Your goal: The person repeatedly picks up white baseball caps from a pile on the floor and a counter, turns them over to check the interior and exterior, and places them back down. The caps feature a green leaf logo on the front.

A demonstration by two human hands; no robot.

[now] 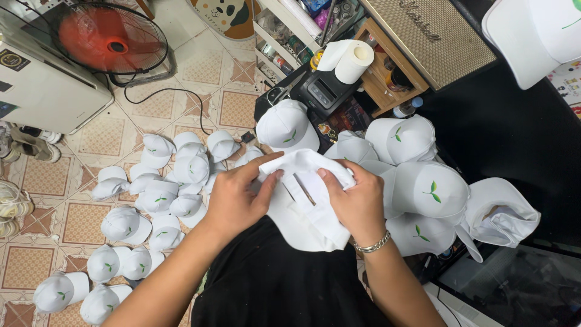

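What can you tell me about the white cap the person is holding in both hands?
The white cap is soft cloth, turned so its inside and back face up. You can see the back opening with a thin strap across it, and the brim pointing down toward the person's black shirt. The left hand pinches its left edge, and the right hand, with a silver bracelet on the wrist, grips the right edge. It is held above the lap, just in front of a pile of matching caps with green leaf marks.

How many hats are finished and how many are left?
I can't count exactly. Many white caps with a green leaf lie on the tiled floor, maybe finished. The left hand and right hand hold one cap inside out. More caps are piled beside it.
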